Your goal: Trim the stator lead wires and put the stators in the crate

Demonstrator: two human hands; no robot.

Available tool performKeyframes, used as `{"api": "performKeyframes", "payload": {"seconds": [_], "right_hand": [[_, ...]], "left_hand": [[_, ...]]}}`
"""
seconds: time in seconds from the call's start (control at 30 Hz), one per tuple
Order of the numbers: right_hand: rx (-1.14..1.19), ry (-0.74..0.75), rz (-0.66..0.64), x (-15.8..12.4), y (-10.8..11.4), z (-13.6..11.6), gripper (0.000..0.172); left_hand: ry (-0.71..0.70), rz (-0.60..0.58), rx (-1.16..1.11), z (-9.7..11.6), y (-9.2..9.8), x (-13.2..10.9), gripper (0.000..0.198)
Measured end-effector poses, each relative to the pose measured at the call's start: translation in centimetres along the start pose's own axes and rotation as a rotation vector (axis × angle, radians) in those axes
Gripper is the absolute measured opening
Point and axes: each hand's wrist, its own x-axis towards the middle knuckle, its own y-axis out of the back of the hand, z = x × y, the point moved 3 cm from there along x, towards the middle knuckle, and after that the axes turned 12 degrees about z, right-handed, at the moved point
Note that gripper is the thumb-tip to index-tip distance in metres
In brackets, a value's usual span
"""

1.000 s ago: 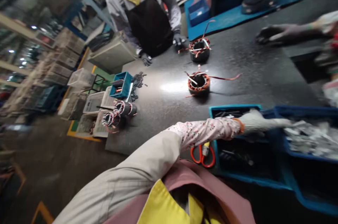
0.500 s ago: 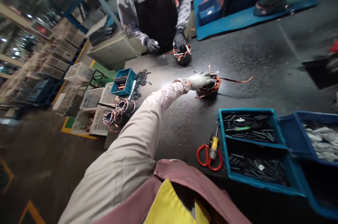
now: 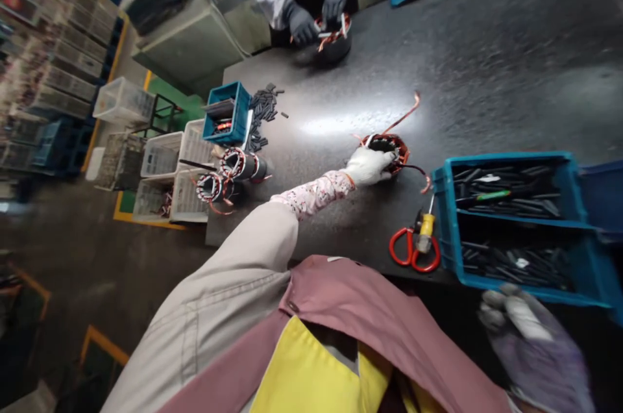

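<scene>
Motor coil (image 3: 400, 154), copper-wound, centre of frame on the dark desk (image 3: 487, 75), gloved left hand (image 3: 367, 166) with its grip closed on the near rim; red scissors (image 3: 413, 254) and blue tray (image 3: 511, 221) lower right; right hand (image 3: 530, 335) blurred at the bottom-right corner, grip impossible to tell.

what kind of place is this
Probably a motor-winding factory floor: the left hand grips a copper-wound stator on a dark bench, a blue bin holds black tubes, and stacked crates line the left.
</scene>
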Motion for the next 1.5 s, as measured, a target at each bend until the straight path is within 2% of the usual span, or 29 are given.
{"api": "performKeyframes", "payload": {"seconds": [0.1, 0.17, 0.23, 0.3, 0.4, 0.47, 0.63, 0.8, 1.0, 1.33, 1.5], "right_hand": [[-0.027, -0.141, -0.089, -2.4, -4.8, 0.2, 0.050], [-0.113, -0.142, -0.177, -3.5, -7.3, 0.6, 0.051], [-0.217, -0.096, -0.229, -4.2, -9.0, 1.2, 0.052], [-0.326, -0.001, -0.225, -4.3, -10.1, 1.8, 0.050], [-0.463, 0.146, -0.206, -4.0, -11.6, 2.4, 0.041], [-0.499, 0.189, -0.206, -3.8, -12.4, 2.8, 0.035], [-0.505, 0.159, -0.197, -4.0, -13.7, 3.5, 0.033], [-0.507, 0.171, -0.147, -4.5, -13.9, 3.7, 0.039], [-0.511, 0.150, -0.125, -4.5, -13.3, 3.8, 0.043], [-0.474, 0.069, -0.143, -4.1, -13.7, 4.3, 0.042], [-0.493, 0.052, -0.174, -4.1, -13.1, 4.6, 0.047]], "left_hand": [[0.051, 0.041, 0.044, 1.3, -1.2, -5.1, 0.054], [0.149, 0.013, 0.007, 2.0, -1.9, -8.1, 0.054], [0.219, -0.011, -0.041, 2.6, -2.2, -10.7, 0.054], [0.246, -0.018, -0.064, 3.1, -2.3, -12.8, 0.053], [0.268, -0.034, -0.074, 3.6, -2.4, -15.1, 0.054], [0.268, -0.029, -0.084, 3.7, -2.4, -16.1, 0.054], [0.165, 0.047, -0.147, 3.9, -2.2, -16.6, 0.043], [0.099, -0.037, -0.172, 4.3, -1.9, -15.5, 0.039], [0.024, -0.028, -0.218, 4.3, -1.6, -14.6, 0.037], [0.036, -0.013, -0.264, 3.8, -2.5, -14.6, 0.034], [0.031, -0.015, -0.281, 3.8, -2.5, -14.6, 0.036]]}}
